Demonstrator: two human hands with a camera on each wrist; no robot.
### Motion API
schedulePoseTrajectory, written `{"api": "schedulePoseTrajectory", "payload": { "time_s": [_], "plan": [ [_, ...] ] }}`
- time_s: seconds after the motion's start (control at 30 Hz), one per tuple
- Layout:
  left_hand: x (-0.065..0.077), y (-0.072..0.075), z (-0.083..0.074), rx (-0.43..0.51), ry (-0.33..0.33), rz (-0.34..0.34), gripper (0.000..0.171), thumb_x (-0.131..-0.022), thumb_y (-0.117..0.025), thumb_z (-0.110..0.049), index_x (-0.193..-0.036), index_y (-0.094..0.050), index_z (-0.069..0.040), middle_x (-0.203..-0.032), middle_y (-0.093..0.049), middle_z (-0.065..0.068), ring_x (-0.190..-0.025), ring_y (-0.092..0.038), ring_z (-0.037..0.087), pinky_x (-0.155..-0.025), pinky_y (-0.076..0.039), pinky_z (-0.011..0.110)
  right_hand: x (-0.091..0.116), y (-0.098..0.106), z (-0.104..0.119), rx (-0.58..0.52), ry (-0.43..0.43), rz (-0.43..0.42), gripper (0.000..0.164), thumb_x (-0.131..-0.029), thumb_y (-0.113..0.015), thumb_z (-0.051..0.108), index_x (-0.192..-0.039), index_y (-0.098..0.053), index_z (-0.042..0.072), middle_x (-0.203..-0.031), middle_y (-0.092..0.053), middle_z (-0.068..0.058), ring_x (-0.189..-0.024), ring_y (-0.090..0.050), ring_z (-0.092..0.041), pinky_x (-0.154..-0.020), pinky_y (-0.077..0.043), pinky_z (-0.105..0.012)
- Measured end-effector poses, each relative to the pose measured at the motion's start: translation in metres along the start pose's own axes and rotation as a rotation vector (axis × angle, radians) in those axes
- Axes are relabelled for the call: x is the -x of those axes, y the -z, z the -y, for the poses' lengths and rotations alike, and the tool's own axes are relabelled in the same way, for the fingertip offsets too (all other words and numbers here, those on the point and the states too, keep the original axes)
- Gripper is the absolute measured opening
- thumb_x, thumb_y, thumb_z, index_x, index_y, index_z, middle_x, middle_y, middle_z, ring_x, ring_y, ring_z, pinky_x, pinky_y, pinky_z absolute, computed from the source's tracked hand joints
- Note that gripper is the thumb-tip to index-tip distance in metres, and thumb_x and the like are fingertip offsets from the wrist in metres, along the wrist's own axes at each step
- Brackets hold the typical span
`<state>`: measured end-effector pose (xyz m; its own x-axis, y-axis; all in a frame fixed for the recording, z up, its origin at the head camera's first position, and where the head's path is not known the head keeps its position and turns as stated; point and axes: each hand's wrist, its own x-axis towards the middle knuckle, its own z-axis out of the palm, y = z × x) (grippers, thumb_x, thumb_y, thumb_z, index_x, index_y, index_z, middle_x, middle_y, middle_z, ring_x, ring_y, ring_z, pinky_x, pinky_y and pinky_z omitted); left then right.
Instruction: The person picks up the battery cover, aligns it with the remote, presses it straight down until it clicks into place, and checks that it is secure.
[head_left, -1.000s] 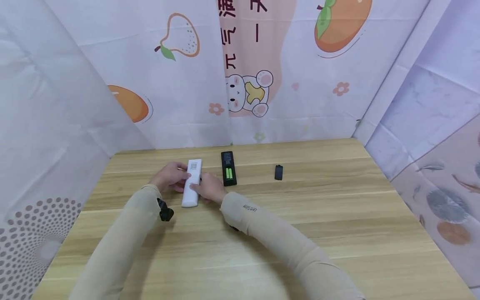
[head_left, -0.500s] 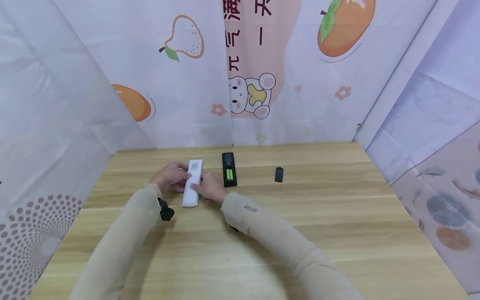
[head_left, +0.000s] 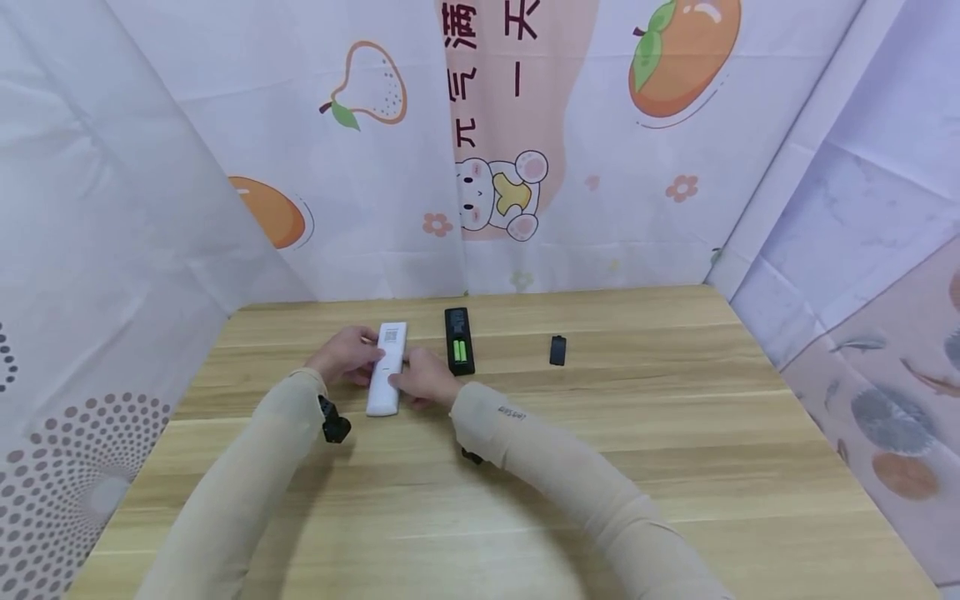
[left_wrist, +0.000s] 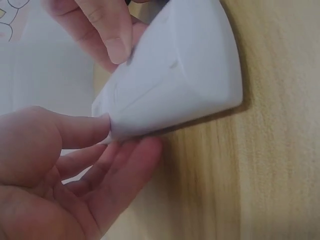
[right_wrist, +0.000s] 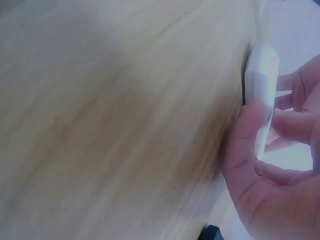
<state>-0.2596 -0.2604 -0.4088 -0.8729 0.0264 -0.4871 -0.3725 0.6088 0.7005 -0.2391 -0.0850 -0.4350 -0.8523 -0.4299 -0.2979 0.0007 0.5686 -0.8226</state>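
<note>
A white remote control [head_left: 386,395] lies back side up at the left of the table, a printed code near its far end. My left hand [head_left: 347,353] holds its left side, thumb on the upper face and fingers along the edge. From the other side my right hand [head_left: 429,377] grips it, thumb on the back. The left wrist view shows the near end of the remote [left_wrist: 200,55] close up, its back cover seam visible. In the right wrist view, thumb and fingers of the right hand [right_wrist: 270,195] are around the remote's edge.
Right of the hands lies a black remote [head_left: 455,324] with its battery bay uncovered and green batteries [head_left: 460,351] inside. Farther right is a small black battery cover [head_left: 558,350]. Printed curtains [head_left: 360,250] stand behind and beside the wooden table [head_left: 637,417].
The head view shifts slightly. My right thumb has moved a little to the right on the white remote, showing more of the cover's mark. Both hands keep their hold.
</note>
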Motion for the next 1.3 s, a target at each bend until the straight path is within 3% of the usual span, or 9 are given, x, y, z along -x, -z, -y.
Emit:
{"api": "schedulePoseTrajectory", "payload": {
  "time_s": [0.2,0.37,0.6,0.77,0.9,1.0,1.17,1.3],
  "plan": [
    [0.001,-0.002,-0.006,-0.135,-0.078,-0.091,0.048,-0.102,-0.059,-0.018,-0.142,-0.046,0.005,-0.135,-0.052,0.025,-0.113,-0.053,0.034,-0.095,-0.05,0.045,0.007,0.013,-0.002,0.011,0.021,0.037,0.046,-0.102,-0.064,0.018,-0.142,-0.053,0.001,-0.083,-0.067,-0.013,-0.063,-0.064,-0.022,-0.058,-0.06,-0.034],
    [-0.001,-0.004,-0.015,-0.191,-0.129,-0.093,0.05,-0.104,-0.057,-0.024,-0.145,-0.046,0.001,-0.141,-0.049,0.026,-0.126,-0.048,0.038,-0.107,-0.042,0.054,0.013,0.034,-0.005,-0.004,0.028,0.053,0.049,-0.103,-0.062,0.02,-0.146,-0.051,0.001,-0.087,-0.07,-0.018,-0.06,-0.062,-0.021,-0.061,-0.06,-0.036],
    [-0.007,-0.013,-0.034,-0.163,-0.218,-0.056,0.049,-0.104,-0.056,-0.021,-0.146,-0.046,0.0,-0.136,-0.052,0.023,-0.118,-0.055,0.036,-0.097,-0.051,0.047,0.015,0.077,-0.014,-0.144,0.046,-0.001,0.048,-0.102,-0.063,0.02,-0.144,-0.052,0.0,-0.112,-0.068,-0.022,-0.071,-0.067,-0.024,-0.064,-0.061,-0.038],
    [-0.013,-0.021,-0.043,-0.103,-0.219,0.0,0.052,-0.103,-0.059,-0.019,-0.147,-0.044,0.004,-0.136,-0.051,0.024,-0.115,-0.058,0.036,-0.088,-0.057,0.038,0.02,0.115,-0.025,-0.182,-0.007,-0.032,0.049,-0.103,-0.061,0.025,-0.147,-0.05,0.006,-0.126,-0.063,-0.017,-0.09,-0.069,-0.031,-0.077,-0.061,-0.044],
    [-0.017,-0.027,-0.046,-0.069,-0.201,0.026,0.051,-0.103,-0.058,-0.018,-0.148,-0.044,0.003,-0.139,-0.049,0.024,-0.115,-0.057,0.035,-0.087,-0.059,0.04,0.024,0.145,-0.039,-0.28,-0.007,-0.044,0.048,-0.105,-0.058,0.022,-0.148,-0.046,0.004,-0.137,-0.055,-0.023,-0.111,-0.062,-0.043,-0.093,-0.054,-0.054],
    [-0.019,-0.032,-0.048,-0.039,-0.191,0.038,0.051,-0.104,-0.058,-0.018,-0.149,-0.043,0.002,-0.14,-0.048,0.024,-0.115,-0.056,0.035,-0.088,-0.059,0.042,0.028,0.164,-0.051,-0.289,0.029,-0.073,0.045,-0.105,-0.057,0.018,-0.146,-0.047,0.002,-0.136,-0.053,-0.027,-0.116,-0.058,-0.047,-0.095,-0.053,-0.056],
    [-0.022,-0.043,-0.053,0.024,-0.172,0.061,0.054,-0.104,-0.058,-0.019,-0.151,-0.04,0.0,-0.141,-0.047,0.023,-0.12,-0.055,0.037,-0.09,-0.058,0.043,0.033,0.188,-0.074,-0.176,0.071,-0.141,0.045,-0.103,-0.06,0.018,-0.144,-0.051,0.002,-0.126,-0.059,-0.021,-0.115,-0.056,-0.044,-0.092,-0.055,-0.055],
    [-0.027,-0.051,-0.058,0.091,-0.157,0.073,0.063,-0.104,-0.058,-0.02,-0.156,-0.028,-0.003,-0.146,-0.043,0.023,-0.123,-0.054,0.037,-0.09,-0.058,0.045,0.04,0.203,-0.089,0.023,0.097,-0.206,0.045,-0.101,-0.063,0.018,-0.14,-0.055,-0.002,-0.12,-0.062,-0.019,-0.107,-0.059,-0.035,-0.087,-0.056,-0.046]
  ]
}}
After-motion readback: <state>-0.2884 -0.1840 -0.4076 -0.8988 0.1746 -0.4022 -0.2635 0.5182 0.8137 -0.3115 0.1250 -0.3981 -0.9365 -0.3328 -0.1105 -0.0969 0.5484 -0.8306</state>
